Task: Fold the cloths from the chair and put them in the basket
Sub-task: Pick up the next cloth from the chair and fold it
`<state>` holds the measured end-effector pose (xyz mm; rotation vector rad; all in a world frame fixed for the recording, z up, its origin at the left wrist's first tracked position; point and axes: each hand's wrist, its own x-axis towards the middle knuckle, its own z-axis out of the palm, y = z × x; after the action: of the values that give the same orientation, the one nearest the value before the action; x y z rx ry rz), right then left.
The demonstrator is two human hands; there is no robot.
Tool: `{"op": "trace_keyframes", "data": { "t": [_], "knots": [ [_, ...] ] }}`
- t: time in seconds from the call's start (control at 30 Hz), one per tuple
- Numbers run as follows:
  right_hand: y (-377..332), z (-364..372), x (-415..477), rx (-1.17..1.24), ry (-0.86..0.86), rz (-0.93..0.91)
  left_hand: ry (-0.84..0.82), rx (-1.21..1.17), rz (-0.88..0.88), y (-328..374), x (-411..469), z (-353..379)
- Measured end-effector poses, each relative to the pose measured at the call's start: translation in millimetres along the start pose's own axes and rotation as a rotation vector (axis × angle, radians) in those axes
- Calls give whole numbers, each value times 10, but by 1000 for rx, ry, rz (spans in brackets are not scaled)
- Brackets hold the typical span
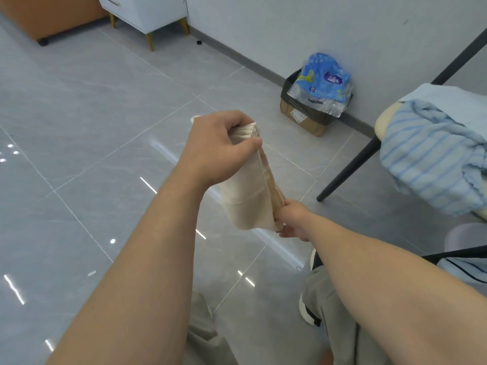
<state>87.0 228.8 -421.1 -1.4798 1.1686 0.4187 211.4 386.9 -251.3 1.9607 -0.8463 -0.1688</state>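
Two cloths are in sight: at three o'clock the chair [347,167] carries a crumpled blue striped cloth [427,159]; dead centre, a folded cream cloth [245,204] is held in the air, its top pinched by the left hand [218,148], its lower end gripped by the right hand [292,219] towards five o'clock.

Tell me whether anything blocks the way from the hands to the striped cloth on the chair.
Nothing visible does: only open floor lies between. But the left hand and right hand both grip the folded beige cloth, so they aren't free to take the striped cloth on the chair.
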Motion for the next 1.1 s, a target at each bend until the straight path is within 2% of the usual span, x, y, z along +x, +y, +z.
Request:
{"op": "trace_keyframes", "data": {
  "t": [0.07, 0.17, 0.33, 0.47, 0.57, 0.67, 0.87, 0.97, 1.1],
  "knots": [
    [40, 15, 3, -36, 4, 22, 15, -7, -10, -6, 16, -3],
    [51, -27, 18, -178, 96, 27, 52, -18, -49, -44, 45, -57],
    [-102, -312, -62, -617, 52, -151, 162, -58, -214, -287, 71, -275],
    [-321, -679, -263, -787, 40, -234, 227, -36, -376, -538, 48, -407],
    [-474, -949, -467, -792, 2, -301, 239, -15, -456, -675, 8, -442],
    [-563, -1174, -666, -801, -62, -376, 204, -40, -446, -722, -52, -504],
    [-556, -1615, -695, -528, -185, -357, 62, -6, -358, -616, -108, -540],
    [-557, -1742, -635, -473, -194, -337, 27, 8, -352, -548, -124, -499],
    [-563, -1774, -558, -543, -142, -350, 32, 21, -368, -539, -117, -439]
  ]
}}
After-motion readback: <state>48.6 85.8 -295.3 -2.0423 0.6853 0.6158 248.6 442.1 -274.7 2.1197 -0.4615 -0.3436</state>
